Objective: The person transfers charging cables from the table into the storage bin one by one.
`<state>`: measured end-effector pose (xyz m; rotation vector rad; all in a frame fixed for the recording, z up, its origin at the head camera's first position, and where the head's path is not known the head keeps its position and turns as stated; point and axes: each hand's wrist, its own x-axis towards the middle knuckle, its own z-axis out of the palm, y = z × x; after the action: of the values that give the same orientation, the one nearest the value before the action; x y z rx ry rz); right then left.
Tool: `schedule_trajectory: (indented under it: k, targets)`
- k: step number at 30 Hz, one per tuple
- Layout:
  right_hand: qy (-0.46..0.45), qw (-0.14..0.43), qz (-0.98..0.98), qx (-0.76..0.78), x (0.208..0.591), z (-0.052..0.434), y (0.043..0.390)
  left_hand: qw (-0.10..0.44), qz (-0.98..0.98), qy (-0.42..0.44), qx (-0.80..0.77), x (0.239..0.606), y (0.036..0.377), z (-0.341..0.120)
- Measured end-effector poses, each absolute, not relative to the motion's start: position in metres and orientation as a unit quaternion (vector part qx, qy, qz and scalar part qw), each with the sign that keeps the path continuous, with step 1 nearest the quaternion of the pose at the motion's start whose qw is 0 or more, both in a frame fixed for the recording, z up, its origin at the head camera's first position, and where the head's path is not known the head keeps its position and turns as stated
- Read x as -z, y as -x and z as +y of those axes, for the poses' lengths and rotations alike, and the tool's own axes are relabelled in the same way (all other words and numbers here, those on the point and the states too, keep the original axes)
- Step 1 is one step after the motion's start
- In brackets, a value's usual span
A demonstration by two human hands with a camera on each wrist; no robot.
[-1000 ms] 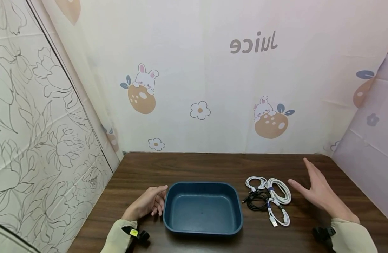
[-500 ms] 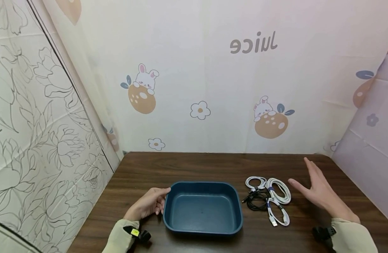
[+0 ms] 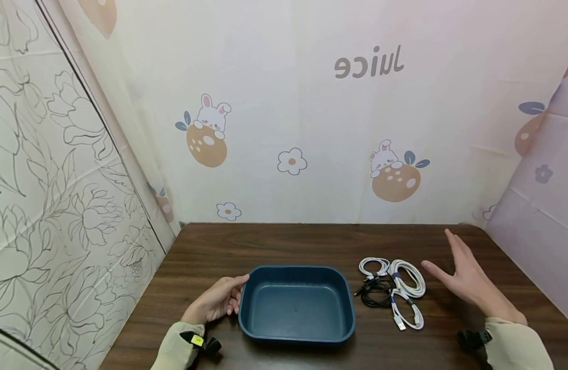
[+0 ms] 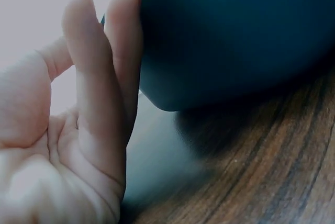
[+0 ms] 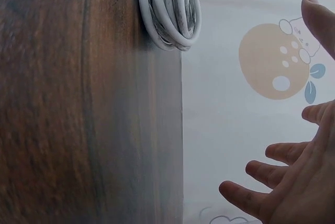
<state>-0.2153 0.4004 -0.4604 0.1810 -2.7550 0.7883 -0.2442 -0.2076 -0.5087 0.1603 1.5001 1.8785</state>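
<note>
A dark blue rectangular plastic tray [image 3: 296,313] sits on the table with nothing in it. At its left side my left hand [image 3: 219,298] grips the wall, thumb at the rim and curled fingers on the outside; the left wrist view shows fingertips right at the tray's outer wall [image 4: 235,35]. My right hand [image 3: 471,280] is held with thumb and fingers spread, just right of the coiled cables, holding nothing. Those are a small white coil [image 3: 374,260], a thick white coil [image 3: 420,285], a black coil [image 3: 375,301] and a white USB cable [image 3: 420,319], bunched together.
The dark wood-grain table [image 3: 284,244] carries everything. Its back edge meets a printed curtain [image 3: 293,103]; more patterned cloth hangs at the left and right sides. The cable bunch lies close to the tray's right wall.
My left hand has shifted slightly right, and its thumb has come onto the tray's rim. My right hand, the cables and the tray have stayed put.
</note>
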Motion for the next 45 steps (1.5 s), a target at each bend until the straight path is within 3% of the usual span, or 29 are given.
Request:
schedule_trajectory:
  k: [20,45]
  targets:
    - [-0.063,0.125,-0.953,-0.269,0.465,0.403,0.218,0.372,0.580,-0.053,-0.722,0.504,0.243,-0.206]
    - [-0.047,0.051,-0.964,-0.258,0.470,0.388,0.219,0.380,0.575,-0.059,-0.722,0.504,0.242,-0.207]
